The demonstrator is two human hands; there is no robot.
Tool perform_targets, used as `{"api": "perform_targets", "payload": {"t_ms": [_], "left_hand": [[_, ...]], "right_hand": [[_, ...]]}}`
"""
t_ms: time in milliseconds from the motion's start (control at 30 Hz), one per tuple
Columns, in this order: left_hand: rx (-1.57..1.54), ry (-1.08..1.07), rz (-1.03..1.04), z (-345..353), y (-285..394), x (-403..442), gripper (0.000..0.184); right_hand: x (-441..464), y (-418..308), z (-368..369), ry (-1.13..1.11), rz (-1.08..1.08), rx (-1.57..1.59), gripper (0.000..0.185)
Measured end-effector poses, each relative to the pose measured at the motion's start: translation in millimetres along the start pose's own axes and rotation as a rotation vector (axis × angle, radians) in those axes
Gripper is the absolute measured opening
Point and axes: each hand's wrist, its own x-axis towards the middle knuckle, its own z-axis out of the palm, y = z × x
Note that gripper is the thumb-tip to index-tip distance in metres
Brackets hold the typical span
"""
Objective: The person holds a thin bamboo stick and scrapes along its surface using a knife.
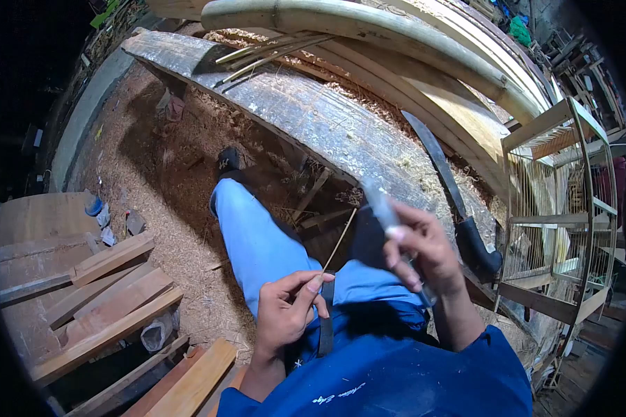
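My left hand (289, 309) is closed in a pinch on a thin bamboo stick (340, 240), which points up and away over my lap. A dark strap-like strip (326, 325) hangs just beside its fingertips; whether the hand grips it too is unclear. My right hand (428, 250) is wrapped round a long, narrow, pale tool that looks like a knife (378, 201), smeared by motion. Its upper end sticks out beyond the fingers, and its other end shows below them. The tool and the stick are apart.
Before me runs a worn wooden bench (292, 104) with shavings and thin bamboo strips (275, 54). A machete (442, 163) with a black handle lies at its right, near a slatted wooden cage (560, 215). Bamboo poles (368, 24) lie behind; planks (111, 313) are stacked at left.
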Motion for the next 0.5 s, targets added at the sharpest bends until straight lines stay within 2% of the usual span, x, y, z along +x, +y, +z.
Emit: {"api": "perform_targets", "payload": {"t_ms": [33, 100, 167, 233, 333, 500], "left_hand": [[-0.012, 0.000, 0.001, -1, -1, 0, 0.024], [-0.025, 0.007, 0.001, -2, -1, 0, 0.024], [-0.004, 0.010, -0.009, -1, 1, 2, 0.023], [-0.019, 0.017, -0.019, 0, -1, 3, 0.023], [-0.067, 0.042, -0.024, 1, -3, 3, 0.022], [-0.078, 0.047, 0.004, 0, -6, 2, 0.021]], "right_hand": [[-2, -7, -2, 0.064, -0.049, 0.054, 0.057], [-5, -7, 0, 0.043, -0.043, 0.054, 0.061], [-7, -4, 13, -0.129, 0.058, -0.070, 0.065], [-6, 14, 19, -0.237, 0.161, 0.003, 0.067], [-3, 35, 24, -0.270, 0.286, 0.043, 0.064], [-2, 34, 28, -0.266, 0.340, 0.037, 0.058]]}}
